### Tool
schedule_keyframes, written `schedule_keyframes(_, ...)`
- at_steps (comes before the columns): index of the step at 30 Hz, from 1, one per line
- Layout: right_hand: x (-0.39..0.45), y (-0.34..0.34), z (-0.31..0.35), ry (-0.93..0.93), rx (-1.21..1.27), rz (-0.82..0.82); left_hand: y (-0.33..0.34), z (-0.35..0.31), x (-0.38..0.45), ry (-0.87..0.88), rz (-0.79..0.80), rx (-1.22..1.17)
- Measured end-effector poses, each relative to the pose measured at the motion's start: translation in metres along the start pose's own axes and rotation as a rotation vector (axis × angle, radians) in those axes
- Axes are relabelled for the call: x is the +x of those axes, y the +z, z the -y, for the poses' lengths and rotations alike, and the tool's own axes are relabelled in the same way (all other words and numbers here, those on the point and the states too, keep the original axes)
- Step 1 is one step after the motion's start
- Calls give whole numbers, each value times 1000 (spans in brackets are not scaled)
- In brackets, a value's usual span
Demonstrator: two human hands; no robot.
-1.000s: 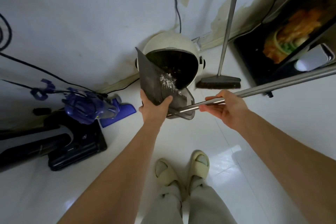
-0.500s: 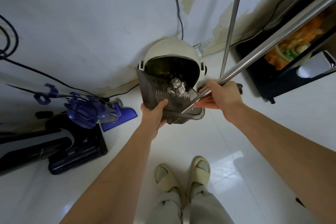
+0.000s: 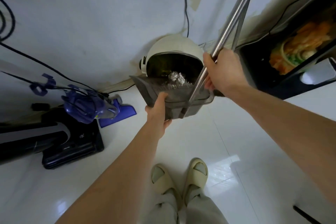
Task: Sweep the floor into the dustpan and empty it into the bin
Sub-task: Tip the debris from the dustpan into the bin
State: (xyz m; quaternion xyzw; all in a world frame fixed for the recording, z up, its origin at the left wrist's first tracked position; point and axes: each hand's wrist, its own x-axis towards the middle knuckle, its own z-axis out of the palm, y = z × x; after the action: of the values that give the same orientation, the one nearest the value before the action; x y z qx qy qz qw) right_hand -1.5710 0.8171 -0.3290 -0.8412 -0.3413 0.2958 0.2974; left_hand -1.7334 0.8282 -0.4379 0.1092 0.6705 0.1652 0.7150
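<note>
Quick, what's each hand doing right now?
Left hand: grips the dustpan.
Right hand: grips the dustpan's metal handle.

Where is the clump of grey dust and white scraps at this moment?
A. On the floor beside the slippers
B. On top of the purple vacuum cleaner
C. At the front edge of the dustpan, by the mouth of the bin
C: the clump of dust lies at the front edge of the tilted dustpan, right at the dark opening of the white bin.

Purple vacuum (image 3: 87, 105) over a black base (image 3: 72, 143) at left, cream slippers (image 3: 180, 176), white floor (image 3: 236, 142).
</note>
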Motion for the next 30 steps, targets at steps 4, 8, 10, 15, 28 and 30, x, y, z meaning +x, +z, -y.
schedule_keyframes(4, 11, -14, 19, -26, 25, -101, 5, -27, -15, 63, -7, -7)
schedule_keyframes(8, 14, -13, 20, 88, -18, -6, 6, -22, -28, 18, -39, 16)
schedule_keyframes(10, 20, -15, 22, 75, -24, -28, 5, -31, -26, 42, -24, 21)
schedule_keyframes(15, 20, -12, 17, 192, 7, 20, 1, -27, -32, -43, -13, 121)
schedule_keyframes(28, 20, -20, -7, 104, -74, -142, 13, -17, -23, -54, 52, 229)
schedule_keyframes(30, 18, -20, -7, 187, -75, -29, 9, -8, -26, -126, 45, 232)
